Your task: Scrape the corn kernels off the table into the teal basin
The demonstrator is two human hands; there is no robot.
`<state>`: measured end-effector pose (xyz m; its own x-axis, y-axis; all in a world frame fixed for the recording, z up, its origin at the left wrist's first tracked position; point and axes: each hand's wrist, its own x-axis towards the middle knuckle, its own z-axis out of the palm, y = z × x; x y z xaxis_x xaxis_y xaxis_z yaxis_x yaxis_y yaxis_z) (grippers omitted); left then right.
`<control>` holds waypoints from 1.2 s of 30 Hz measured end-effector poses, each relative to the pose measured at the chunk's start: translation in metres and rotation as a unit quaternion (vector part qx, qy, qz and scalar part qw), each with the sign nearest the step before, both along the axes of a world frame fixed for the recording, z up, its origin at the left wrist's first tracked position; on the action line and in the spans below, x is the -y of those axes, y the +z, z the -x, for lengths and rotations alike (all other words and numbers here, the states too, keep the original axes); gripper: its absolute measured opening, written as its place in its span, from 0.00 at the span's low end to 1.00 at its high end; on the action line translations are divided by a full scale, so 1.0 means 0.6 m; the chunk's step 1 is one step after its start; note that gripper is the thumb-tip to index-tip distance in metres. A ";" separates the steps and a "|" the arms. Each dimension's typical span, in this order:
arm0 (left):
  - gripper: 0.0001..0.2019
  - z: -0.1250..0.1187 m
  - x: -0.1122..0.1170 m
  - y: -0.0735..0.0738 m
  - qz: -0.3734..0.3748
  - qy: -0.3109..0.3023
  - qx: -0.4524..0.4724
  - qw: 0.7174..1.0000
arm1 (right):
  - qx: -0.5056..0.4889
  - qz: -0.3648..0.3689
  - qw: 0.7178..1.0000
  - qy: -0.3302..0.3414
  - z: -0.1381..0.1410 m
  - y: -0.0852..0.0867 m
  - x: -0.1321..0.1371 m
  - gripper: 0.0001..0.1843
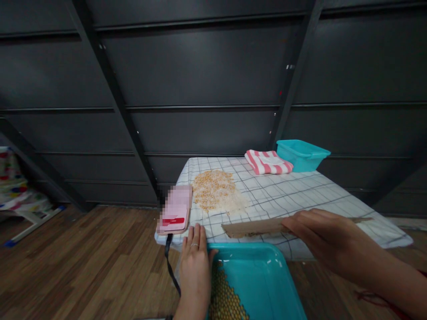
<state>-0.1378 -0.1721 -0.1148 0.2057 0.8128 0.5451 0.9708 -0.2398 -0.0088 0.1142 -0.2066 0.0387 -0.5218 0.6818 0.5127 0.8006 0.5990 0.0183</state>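
My right hand [318, 229] grips a strip of brown cardboard [253, 227], held on edge low over the checked tablecloth near its front side. My left hand [194, 260], a ring on one finger, lies with its fingers stretched out on the cloth's front edge, its thumb at the rim of a turquoise basin [263, 284]. Inside the basin, at its left, lie many greenish-yellow beans [227, 300], partly hidden by the left hand. Beyond the cardboard spreads a pile of yellow bean-like grains [213, 189], mixed with small whitish grains [235, 202].
A pink phone [176, 206] with a black strap [170, 262] lies at the table's left edge. At the back stand a folded red-and-white striped towel [268, 162] and a turquoise container [302, 155]. A dark panelled wall [207, 66] rises behind the table [333, 195].
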 end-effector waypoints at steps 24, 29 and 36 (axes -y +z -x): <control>0.22 0.000 0.001 -0.004 -0.011 -0.004 0.014 1.000 | 0.196 -0.182 0.963 -0.021 -0.015 -0.002 -0.039 0.18; 0.20 0.001 0.002 0.004 -0.018 -0.012 -0.011 1.000 | 0.198 -0.152 0.968 -0.017 -0.003 -0.001 -0.035 0.16; 0.20 -0.002 0.002 0.010 -0.009 -0.002 -0.020 1.000 | 0.174 -0.163 0.971 -0.012 0.003 0.002 -0.031 0.17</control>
<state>-0.1365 -0.1736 -0.1090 0.2309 0.8026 0.5501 0.9686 -0.2432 -0.0517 0.1122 -0.1881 0.0397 -0.6878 0.5279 0.4984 0.7259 0.4967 0.4757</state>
